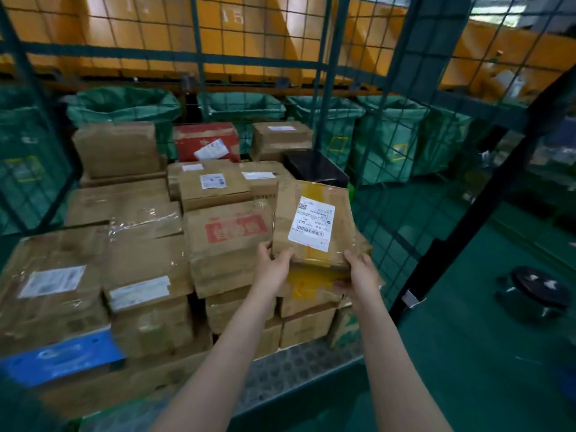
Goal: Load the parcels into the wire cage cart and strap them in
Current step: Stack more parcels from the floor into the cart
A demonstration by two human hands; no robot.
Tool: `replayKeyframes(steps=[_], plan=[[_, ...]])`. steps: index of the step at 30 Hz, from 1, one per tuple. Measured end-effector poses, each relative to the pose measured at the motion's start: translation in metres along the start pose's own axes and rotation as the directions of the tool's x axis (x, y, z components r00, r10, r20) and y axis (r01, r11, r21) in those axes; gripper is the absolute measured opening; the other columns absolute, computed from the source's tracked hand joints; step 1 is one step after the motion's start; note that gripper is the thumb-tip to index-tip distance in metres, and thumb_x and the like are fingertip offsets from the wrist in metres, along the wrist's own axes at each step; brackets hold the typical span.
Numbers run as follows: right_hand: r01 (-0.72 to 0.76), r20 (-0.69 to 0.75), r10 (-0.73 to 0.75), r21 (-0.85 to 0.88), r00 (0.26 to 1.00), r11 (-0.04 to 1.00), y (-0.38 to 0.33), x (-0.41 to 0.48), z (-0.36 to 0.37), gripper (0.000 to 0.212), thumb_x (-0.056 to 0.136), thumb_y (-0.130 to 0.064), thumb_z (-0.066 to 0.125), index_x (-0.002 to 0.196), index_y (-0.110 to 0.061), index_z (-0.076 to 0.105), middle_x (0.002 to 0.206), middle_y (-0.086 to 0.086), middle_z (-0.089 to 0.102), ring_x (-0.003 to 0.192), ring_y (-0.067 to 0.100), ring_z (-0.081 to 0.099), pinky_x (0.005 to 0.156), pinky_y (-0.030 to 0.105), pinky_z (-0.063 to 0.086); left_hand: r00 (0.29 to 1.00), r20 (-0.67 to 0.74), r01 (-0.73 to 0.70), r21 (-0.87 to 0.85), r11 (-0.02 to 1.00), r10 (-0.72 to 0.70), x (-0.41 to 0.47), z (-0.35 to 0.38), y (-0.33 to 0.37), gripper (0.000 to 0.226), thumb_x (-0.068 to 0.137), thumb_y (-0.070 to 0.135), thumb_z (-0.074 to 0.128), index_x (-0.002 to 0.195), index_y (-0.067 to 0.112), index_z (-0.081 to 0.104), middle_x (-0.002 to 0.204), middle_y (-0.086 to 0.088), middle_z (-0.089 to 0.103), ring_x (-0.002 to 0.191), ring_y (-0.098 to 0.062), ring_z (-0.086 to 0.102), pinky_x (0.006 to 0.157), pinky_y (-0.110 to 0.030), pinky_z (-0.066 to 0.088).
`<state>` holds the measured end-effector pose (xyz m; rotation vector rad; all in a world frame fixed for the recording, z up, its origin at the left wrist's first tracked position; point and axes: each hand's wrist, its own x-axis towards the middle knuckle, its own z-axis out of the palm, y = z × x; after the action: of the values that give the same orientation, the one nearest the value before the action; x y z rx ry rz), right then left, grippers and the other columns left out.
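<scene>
A flat brown cardboard parcel [314,222] with a white label and yellow tape is held up at the right side of the green wire cage cart [405,126]. My left hand [272,265] grips its lower left corner, thumb on top. My right hand [358,275] holds its lower right edge. The parcel sits above a stack of brown boxes [307,319] by the cart's right wall. Several taped cardboard parcels [146,275] fill the cart, among them a red box [202,141] and a black box [314,169] at the back.
The cart's metal floor edge [299,366] shows in front of the boxes. Green sacks [124,107] hang behind the cage's back mesh under yellow chutes. A black round stool [539,288] stands on the green floor to the right of the cart.
</scene>
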<state>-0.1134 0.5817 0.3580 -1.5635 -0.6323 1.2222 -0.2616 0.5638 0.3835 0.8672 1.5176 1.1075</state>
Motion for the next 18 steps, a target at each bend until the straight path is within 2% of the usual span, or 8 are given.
replayKeyframes(steps=[3,7,9,13,16,18], plan=[[0.006,-0.047,-0.006,0.011,0.999,1.0,-0.008,0.028,-0.006,0.048,0.096,-0.034,0.051,0.14,-0.017,0.042,0.136,0.006,0.049,0.111,0.032,0.056,0.059,0.032,0.052,0.999,0.045,0.009,0.018,1.0,-0.009,0.02,0.02,0.007,0.051,0.094,0.03,0.053,0.139,0.019,0.031,0.137,-0.002,0.046,0.112,-0.021,0.049,0.086,-0.034,0.038],[-0.002,-0.081,0.002,0.006,0.997,1.0,-0.016,0.065,-0.018,0.047,0.096,-0.034,0.051,0.14,-0.018,0.044,0.134,0.006,0.051,0.1,0.029,0.057,0.058,0.032,0.051,0.998,0.062,0.03,0.04,0.999,-0.032,0.045,0.05,0.013,0.052,0.094,0.03,0.053,0.14,0.019,0.03,0.137,-0.002,0.046,0.117,-0.024,0.049,0.086,-0.034,0.038],[-0.012,-0.077,0.013,0.012,0.997,1.0,-0.02,0.085,-0.023,0.045,0.096,-0.033,0.051,0.139,-0.02,0.045,0.131,0.006,0.053,0.101,0.029,0.058,0.059,0.033,0.05,0.997,0.061,0.042,0.046,0.998,-0.045,0.058,0.066,0.016,0.05,0.095,0.03,0.052,0.139,0.02,0.031,0.137,-0.002,0.046,0.115,-0.024,0.049,0.086,-0.034,0.038],[0.024,-0.036,-0.025,-0.005,0.999,1.0,-0.036,0.134,-0.033,0.04,0.096,-0.031,0.05,0.134,-0.021,0.048,0.126,0.005,0.056,0.097,0.027,0.057,0.056,0.031,0.046,0.997,0.023,0.072,0.036,0.997,-0.073,0.089,0.103,0.022,0.051,0.093,0.035,0.054,0.137,0.021,0.033,0.137,-0.003,0.047,0.116,-0.025,0.05,0.093,-0.039,0.041],[0.029,0.012,-0.028,-0.065,1.0,0.997,-0.049,0.168,-0.039,0.038,0.096,-0.03,0.049,0.133,-0.019,0.05,0.123,0.004,0.057,0.103,0.028,0.057,0.069,0.038,0.051,0.994,-0.012,0.104,-0.001,0.995,-0.104,0.11,0.127,0.022,0.056,0.091,0.037,0.056,0.137,0.02,0.03,0.136,-0.004,0.047,0.117,-0.026,0.05,0.1,-0.043,0.041],[0.016,0.04,-0.012,-0.109,0.999,0.994,-0.057,0.188,-0.041,0.042,0.096,-0.03,0.05,0.136,-0.019,0.046,0.127,0.004,0.055,0.109,0.029,0.056,0.08,0.044,0.054,0.993,-0.028,0.116,-0.033,0.993,-0.117,0.119,0.141,0.022,0.052,0.092,0.035,0.055,0.135,0.021,0.03,0.127,-0.002,0.049,0.109,-0.023,0.05,0.097,-0.043,0.042]])
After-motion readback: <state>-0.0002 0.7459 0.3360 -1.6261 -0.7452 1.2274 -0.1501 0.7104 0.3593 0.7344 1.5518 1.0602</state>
